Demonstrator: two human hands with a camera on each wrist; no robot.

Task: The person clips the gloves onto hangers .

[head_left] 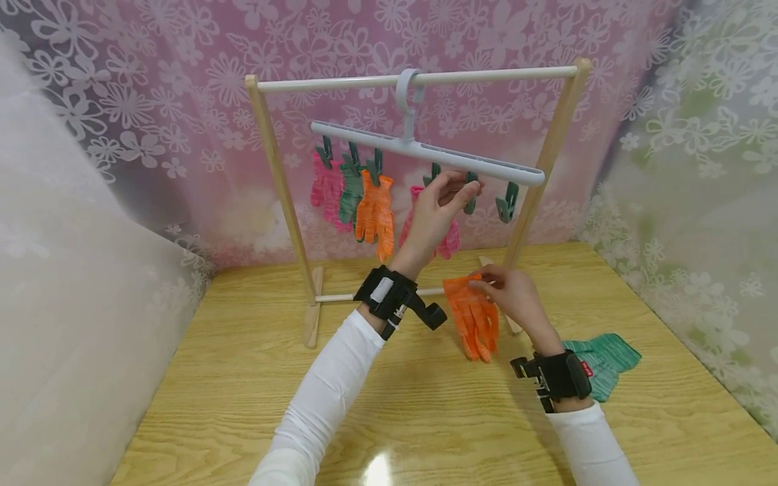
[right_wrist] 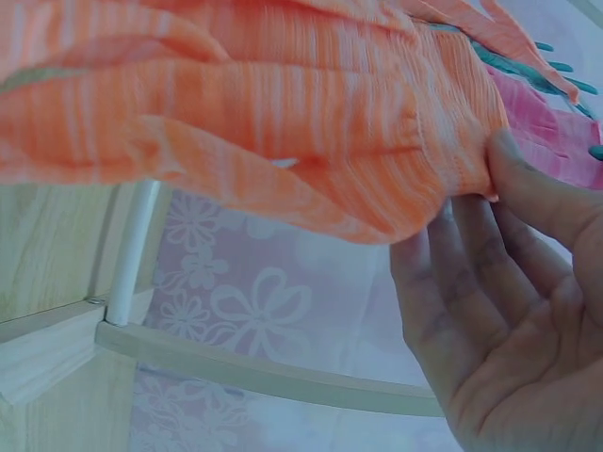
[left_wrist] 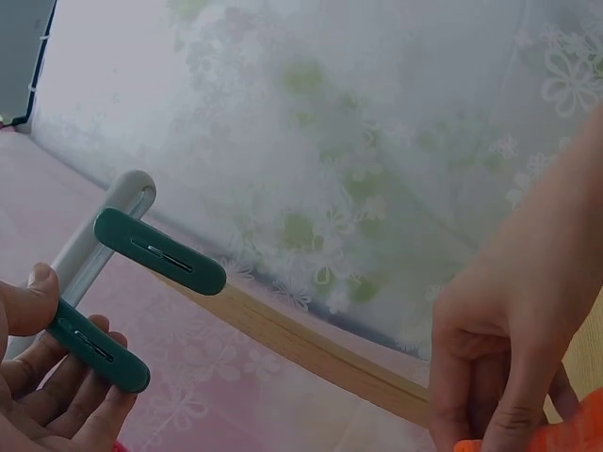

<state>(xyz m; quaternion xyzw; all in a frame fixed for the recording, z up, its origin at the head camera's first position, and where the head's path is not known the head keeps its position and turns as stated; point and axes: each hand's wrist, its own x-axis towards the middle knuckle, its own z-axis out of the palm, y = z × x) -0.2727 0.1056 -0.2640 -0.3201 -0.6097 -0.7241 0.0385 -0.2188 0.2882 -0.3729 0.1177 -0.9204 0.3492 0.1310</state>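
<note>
My left hand (head_left: 434, 206) pinches a green clip (head_left: 471, 196) under the white hanger (head_left: 474, 160). The left wrist view shows the thumb at the top of this clip (left_wrist: 99, 350) and the fingers behind it. Lower down, my right hand (head_left: 516, 297) holds an orange glove (head_left: 471, 317) by its cuff, fingers dangling, above the table. Thumb and fingers grip the cuff edge in the right wrist view, where the glove (right_wrist: 311, 122) spreads across the top. To the right of the pinched clip hangs another green clip (head_left: 506, 202) with nothing in it.
Clipped along the hanger are a pink glove (head_left: 328, 192), a green glove (head_left: 350, 196), an orange glove (head_left: 375, 212) and another pink glove (head_left: 451, 241), partly behind my left arm. A wooden rack (head_left: 282, 189) carries the hanger. A green glove (head_left: 614, 358) lies on the table (head_left: 243, 405).
</note>
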